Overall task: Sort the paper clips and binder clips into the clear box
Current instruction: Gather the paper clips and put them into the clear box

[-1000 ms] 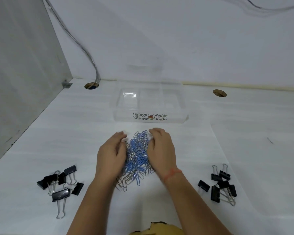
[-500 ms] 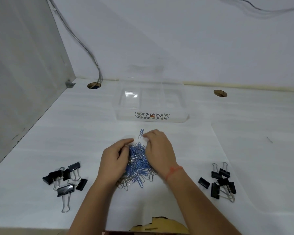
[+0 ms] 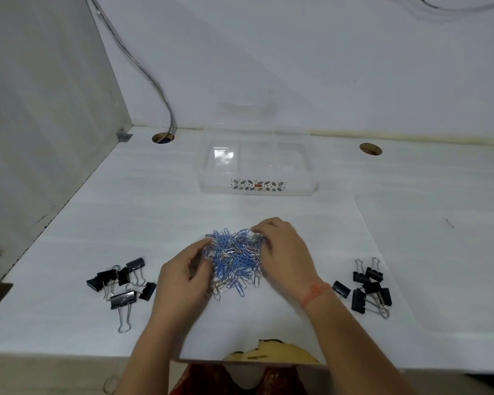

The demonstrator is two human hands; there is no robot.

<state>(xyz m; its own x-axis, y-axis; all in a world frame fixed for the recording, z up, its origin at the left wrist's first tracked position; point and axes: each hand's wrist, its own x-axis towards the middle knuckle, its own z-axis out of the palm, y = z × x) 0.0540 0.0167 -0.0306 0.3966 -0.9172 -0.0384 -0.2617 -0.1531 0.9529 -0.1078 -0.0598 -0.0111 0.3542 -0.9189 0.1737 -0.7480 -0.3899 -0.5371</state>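
Note:
A heap of blue and silver paper clips point(image 3: 234, 258) lies on the white table in front of me. My left hand point(image 3: 183, 276) curls against the heap's left side, thumb and fingers closing on clips at its edge. My right hand point(image 3: 285, 252) covers the heap's right side, and its curled fingertips grip clips at the upper edge. Black binder clips lie in two groups, one on the left point(image 3: 121, 283) and one on the right point(image 3: 367, 289). The clear box point(image 3: 257, 192), with dividers and a patterned label, stands beyond the heap with nothing visible inside it.
A grey side panel point(image 3: 40, 138) closes off the left. Two cable holes point(image 3: 163, 137) point(image 3: 370, 149) sit near the back wall, with a cable running up from the left one. The table's front edge point(image 3: 69, 356) is close to my body.
My hands have drawn slightly apart, so more of the paper clip heap shows between them. My right fingertips moved to the heap's upper edge.

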